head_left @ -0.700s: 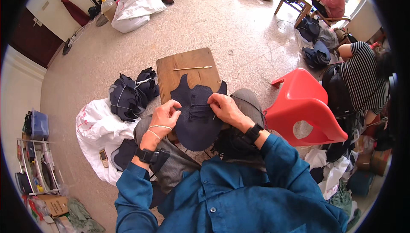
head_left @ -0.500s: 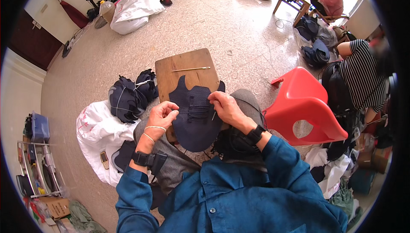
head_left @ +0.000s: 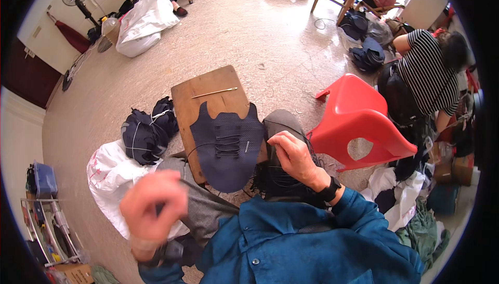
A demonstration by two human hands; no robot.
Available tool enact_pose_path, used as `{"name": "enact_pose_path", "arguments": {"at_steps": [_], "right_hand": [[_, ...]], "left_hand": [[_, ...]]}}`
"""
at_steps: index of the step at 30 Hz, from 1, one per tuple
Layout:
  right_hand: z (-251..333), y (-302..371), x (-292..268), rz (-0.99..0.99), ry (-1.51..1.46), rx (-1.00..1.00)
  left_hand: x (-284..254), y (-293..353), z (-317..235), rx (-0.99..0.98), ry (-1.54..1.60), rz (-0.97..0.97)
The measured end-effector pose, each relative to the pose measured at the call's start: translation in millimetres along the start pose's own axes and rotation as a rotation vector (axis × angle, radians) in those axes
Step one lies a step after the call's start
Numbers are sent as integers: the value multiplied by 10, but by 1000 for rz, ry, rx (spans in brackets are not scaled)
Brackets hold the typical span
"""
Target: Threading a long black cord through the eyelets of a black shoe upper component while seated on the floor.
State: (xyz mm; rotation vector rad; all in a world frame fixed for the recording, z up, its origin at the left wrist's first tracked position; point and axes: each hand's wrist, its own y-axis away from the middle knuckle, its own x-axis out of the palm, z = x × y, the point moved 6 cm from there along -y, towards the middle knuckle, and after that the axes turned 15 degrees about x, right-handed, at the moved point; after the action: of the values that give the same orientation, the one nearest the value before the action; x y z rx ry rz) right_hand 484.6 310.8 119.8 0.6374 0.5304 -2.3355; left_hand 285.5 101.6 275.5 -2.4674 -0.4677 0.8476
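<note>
A dark navy shoe upper (head_left: 229,172) lies flat on a small wooden stool (head_left: 208,84) between my knees. Black cord (head_left: 227,146) zigzags across its middle in several rows, and one strand leaves the upper's left edge toward my left hand. My left hand (head_left: 156,203), smeared by motion, is raised left of the stool, its fingers curled in a pinch; the strand's end at the fingers is blurred. A short, pale needle-like piece (head_left: 247,147) rests on the upper's right side. Just right of the upper, above my knee, my right hand (head_left: 296,159) has loosely bent fingers with nothing visible in them.
A wooden-looking stick with an eye (head_left: 214,93) lies on the stool's far part. Tied dark uppers (head_left: 145,136) and a white sack (head_left: 106,167) sit to the left. A red plastic chair (head_left: 364,123) stands right, with a person in stripes (head_left: 431,78) beyond.
My left hand has swung down and left, away from the upper. My right hand has moved off the upper's right edge, uncovering the needle-like piece. The view has shifted slightly.
</note>
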Motion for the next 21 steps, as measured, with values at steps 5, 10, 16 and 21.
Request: {"name": "enact_pose_path", "arguments": {"at_steps": [5, 10, 16, 21], "right_hand": [[-103, 132, 123, 45, -3, -14], [-265, 228, 153, 35, 34, 10], [-303, 193, 192, 36, 62, -22], [-284, 177, 176, 47, 85, -21]], "left_hand": [[-203, -380, -1251, 639, 960, 66], [-190, -375, -1129, 695, 989, 36], [-222, -334, -1167, 725, 975, -16], [-275, -288, -1134, 738, 960, -52]]}}
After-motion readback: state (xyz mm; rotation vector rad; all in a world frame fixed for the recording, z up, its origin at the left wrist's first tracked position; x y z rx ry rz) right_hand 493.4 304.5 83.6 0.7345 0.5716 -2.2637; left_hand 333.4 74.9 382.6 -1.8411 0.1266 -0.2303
